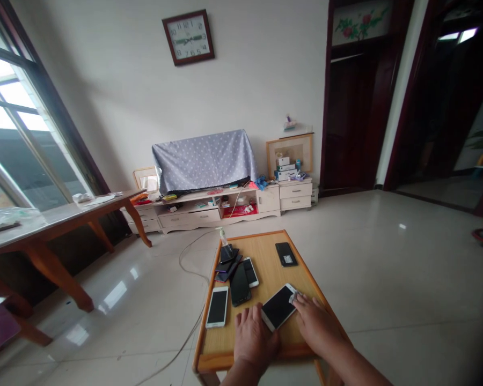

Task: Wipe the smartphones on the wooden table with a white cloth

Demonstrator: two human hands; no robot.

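A white-framed phone (278, 306) lies screen up on a small wooden table (265, 268). My left hand (253, 336) rests on the phone's near left corner, fingers bent down on it. Fingers together, my right hand (312, 316) presses a small pale cloth (293, 298) on the phone's right edge. Another white phone (218, 306) lies at the left. A stack of dark phones (235, 268) sits further back, and a single black phone (286, 253) lies at the far right.
A small bottle (222, 236) stands at the table's far left corner. A cable (189, 321) runs across the tiled floor. A long wooden table (56, 225) stands at the left by the window. A low white cabinet (225, 206) with a covered screen lines the back wall.
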